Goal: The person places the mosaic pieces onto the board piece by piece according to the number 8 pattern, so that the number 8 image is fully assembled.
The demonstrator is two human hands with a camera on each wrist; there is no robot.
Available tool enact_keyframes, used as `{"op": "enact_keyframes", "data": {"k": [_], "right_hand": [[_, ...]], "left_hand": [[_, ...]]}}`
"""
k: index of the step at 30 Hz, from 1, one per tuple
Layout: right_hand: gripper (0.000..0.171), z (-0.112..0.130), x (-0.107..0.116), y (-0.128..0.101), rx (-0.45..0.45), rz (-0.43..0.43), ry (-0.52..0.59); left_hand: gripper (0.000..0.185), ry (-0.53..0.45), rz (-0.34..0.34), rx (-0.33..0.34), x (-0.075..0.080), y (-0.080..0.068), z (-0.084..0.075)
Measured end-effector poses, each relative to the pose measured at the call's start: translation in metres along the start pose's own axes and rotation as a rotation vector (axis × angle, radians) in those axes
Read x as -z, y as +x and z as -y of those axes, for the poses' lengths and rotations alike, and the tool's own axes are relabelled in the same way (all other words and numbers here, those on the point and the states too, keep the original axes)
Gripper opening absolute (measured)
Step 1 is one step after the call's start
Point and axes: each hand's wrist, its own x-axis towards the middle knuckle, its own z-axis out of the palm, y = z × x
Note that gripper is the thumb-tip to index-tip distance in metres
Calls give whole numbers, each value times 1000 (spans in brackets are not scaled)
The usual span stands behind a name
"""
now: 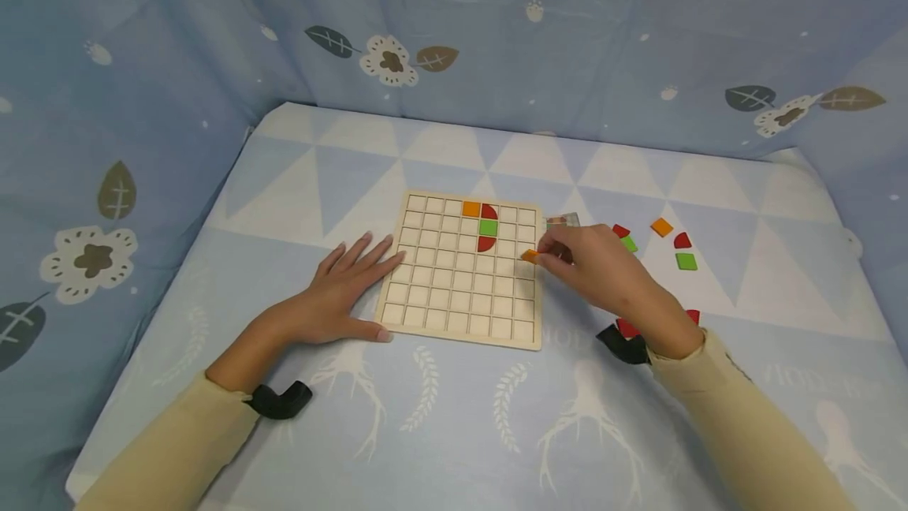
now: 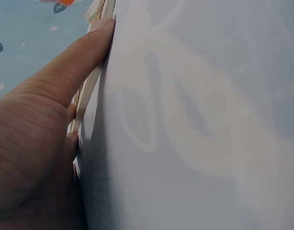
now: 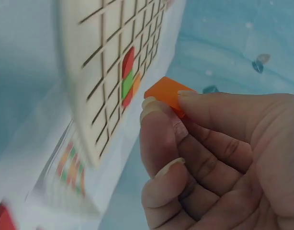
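A wooden grid board (image 1: pixel 454 302) lies on the table. Near its far edge it bears an orange square tile (image 1: pixel 471 209), a green square tile (image 1: pixel 488 228) and two red quarter-round tiles (image 1: pixel 485 244), one on each side of the green. My left hand (image 1: pixel 336 294) rests at the board's left edge, fingers spread and straight, thumb by the near corner. Above the board's right edge my right hand (image 1: pixel 592 262) pinches an orange tile (image 3: pixel 165 92) between thumb and fingertips. That tile is held apart from the board in the right wrist view.
Right of the board lie loose tiles: an orange square (image 1: pixel 662 227), a green square (image 1: pixel 686 261), a red quarter-round (image 1: pixel 682 240) and others partly behind the right hand. A small printed card (image 1: pixel 563 220) sits by the board's right edge. Patterned cloth (image 1: pixel 496 46) hangs behind the table.
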Motion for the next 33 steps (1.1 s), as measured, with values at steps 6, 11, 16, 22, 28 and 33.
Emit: {"op": "enact_keyframes", "data": {"k": [6,11,16,22,28,33], "right_hand": [[6,13,-14,42,-15,58,56],[10,22,-25,72,31,98,60],[13,25,-33,92,16,200,40],[19,26,-40,101,-16,256,19],[15,27,-43,100,-44,248,-19],[10,27,-49,96,-39,230,-37]], "left_hand": [[105,-7,15,7,-1,1,1],[105,-3,14,11,-1,0,2],[105,0,12,5,-1,0,2],[105,12,11,8,0,0,0],[104,2,12,5,0,0,1],[104,4,14,2,0,0,1]]}}
